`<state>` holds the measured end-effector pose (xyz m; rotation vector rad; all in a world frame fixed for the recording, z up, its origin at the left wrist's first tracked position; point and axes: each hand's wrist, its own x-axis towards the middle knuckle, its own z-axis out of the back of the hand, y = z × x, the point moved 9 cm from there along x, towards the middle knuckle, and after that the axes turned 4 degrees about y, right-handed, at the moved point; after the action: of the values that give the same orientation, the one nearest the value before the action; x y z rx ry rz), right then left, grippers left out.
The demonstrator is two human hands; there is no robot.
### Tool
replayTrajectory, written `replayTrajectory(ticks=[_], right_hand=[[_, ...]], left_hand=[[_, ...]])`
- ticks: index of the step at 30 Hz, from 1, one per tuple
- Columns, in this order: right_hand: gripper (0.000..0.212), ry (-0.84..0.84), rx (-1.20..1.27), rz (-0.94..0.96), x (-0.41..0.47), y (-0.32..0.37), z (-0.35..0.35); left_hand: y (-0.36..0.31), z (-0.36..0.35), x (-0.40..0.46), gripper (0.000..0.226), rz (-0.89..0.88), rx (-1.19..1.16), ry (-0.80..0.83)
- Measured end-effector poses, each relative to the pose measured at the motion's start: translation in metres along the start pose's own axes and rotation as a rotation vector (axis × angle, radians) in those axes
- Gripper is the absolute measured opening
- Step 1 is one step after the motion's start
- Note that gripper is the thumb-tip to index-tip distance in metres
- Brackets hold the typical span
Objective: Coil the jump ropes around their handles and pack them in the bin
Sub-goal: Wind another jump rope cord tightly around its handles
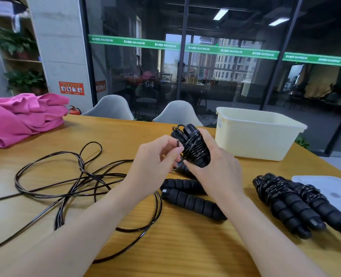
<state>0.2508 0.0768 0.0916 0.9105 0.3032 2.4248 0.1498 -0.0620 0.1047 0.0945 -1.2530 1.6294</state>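
Note:
My right hand [215,168] grips a pair of black foam handles with black rope coiled around them [195,146], held above the table. My left hand [153,162] pinches the rope's end loop beside the coil. Another jump rope lies on the table: its two black handles [191,198] rest below my hands, and its loose rope [75,182] sprawls in loops to the left. Two coiled jump ropes [293,200] lie at the right. The cream plastic bin [257,134] stands at the back right, its inside hidden from view.
A pink cloth [22,116] is piled at the table's back left. A white sheet [329,186] lies at the right edge beside the coiled ropes. Two grey chairs [143,110] stand behind the wooden table [175,246], in front of a glass wall.

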Motion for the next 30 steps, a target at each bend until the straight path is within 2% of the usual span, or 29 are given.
replayTrajectory(ticks=[4, 12, 15, 23, 26, 30], right_hand=[[0.084, 0.028, -0.006, 0.024, -0.003, 0.005, -0.002], [0.088, 0.026, -0.01, 0.105, -0.004, 0.015, 0.001], [0.089, 0.05, -0.045, 0.131, -0.004, 0.017, 0.002], [0.089, 0.128, -0.029, 0.191, -0.003, 0.02, 0.0], [0.094, 0.233, 0.06, 0.197, -0.003, 0.014, -0.009], [0.096, 0.387, 0.22, 0.196, -0.002, 0.006, -0.016]], left_hand=[[-0.011, 0.014, -0.002, 0.008, -0.196, 0.283, -0.174], [-0.031, 0.027, -0.007, 0.014, -0.41, 0.44, -0.286], [-0.028, 0.032, -0.002, 0.013, -0.411, 0.407, -0.226], [-0.019, 0.033, 0.006, 0.013, -0.278, 0.293, -0.058], [-0.012, 0.033, 0.008, 0.027, -0.172, 0.247, 0.027], [-0.004, 0.02, 0.01, 0.024, -0.133, 0.337, 0.19]])
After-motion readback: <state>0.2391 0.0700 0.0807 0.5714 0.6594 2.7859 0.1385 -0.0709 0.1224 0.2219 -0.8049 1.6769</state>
